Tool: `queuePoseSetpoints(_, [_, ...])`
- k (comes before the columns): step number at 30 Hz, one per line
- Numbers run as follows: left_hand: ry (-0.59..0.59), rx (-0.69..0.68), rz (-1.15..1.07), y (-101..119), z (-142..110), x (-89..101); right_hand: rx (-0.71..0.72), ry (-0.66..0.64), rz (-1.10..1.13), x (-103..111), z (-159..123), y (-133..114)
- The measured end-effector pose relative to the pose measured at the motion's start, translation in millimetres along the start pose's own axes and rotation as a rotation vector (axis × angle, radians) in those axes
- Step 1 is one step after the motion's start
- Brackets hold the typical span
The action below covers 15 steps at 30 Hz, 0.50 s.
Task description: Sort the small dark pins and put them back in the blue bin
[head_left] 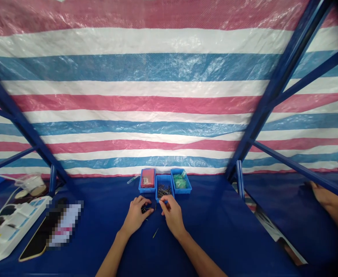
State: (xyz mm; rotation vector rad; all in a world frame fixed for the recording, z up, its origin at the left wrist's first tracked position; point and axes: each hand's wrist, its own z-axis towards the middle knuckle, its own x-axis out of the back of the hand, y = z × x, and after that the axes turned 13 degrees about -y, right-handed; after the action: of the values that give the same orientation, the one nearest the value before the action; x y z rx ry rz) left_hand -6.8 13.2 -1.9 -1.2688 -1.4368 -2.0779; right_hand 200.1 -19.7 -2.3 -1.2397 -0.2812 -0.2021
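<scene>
My left hand rests on the blue tabletop, fingers arched and thumb apart, around a few small dark slender pieces. My right hand is at the front edge of the middle blue bin, thumb and forefinger pinched together; whatever lies between them is too small to make out. Inside that bin is a heap of dark metal pin-like pieces. One thin greenish-yellow piece lies on the table between my forearms. Another slender piece lies between the hands.
The left blue bin holds a red packet; the right one holds green bagged items. A thin tube lies beside them. Leftward are a phone and power strip. Another person's hand shows at right.
</scene>
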Motion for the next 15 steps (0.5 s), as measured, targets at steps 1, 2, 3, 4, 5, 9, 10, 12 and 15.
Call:
queuePoseSetpoints(1, [0.002,-0.002,0.001,-0.3,0.0,0.0,0.017,0.003,-0.024,0.3,-0.1,-1.0])
queuePoseSetpoints(2, [0.004,-0.004,0.003,-0.8,0.1,-0.2,0.03,0.007,-0.05,0.6,-0.1,-2.0])
queuePoseSetpoints(3, [0.009,-0.005,0.003,-1.5,0.3,-0.5,0.037,0.011,-0.079,0.8,0.0,-2.7])
queuePoseSetpoints(4, [0.01,-0.007,0.006,-2.3,0.6,-1.0,0.039,0.016,-0.105,1.0,0.0,-3.2])
queuePoseSetpoints(5, [0.014,-0.009,0.008,-3.2,0.8,-1.6,0.039,0.02,-0.126,1.2,0.1,-3.5])
queuePoseSetpoints(9, [0.012,-0.014,0.017,-6.1,1.4,-3.6,0.05,0.011,-0.125,2.2,0.4,-4.5])
queuePoseSetpoints(10, [0.008,-0.012,0.019,-6.5,1.4,-3.9,0.049,0.003,-0.102,2.5,0.3,-4.7])
queuePoseSetpoints(12, [0.004,-0.008,0.02,-6.7,1.3,-4.2,0.036,-0.015,-0.044,2.7,0.1,-4.8])
queuePoseSetpoints(15, [0.004,-0.005,0.017,-6.3,1.3,-4.1,-0.002,-0.016,0.035,1.8,-0.6,-3.0])
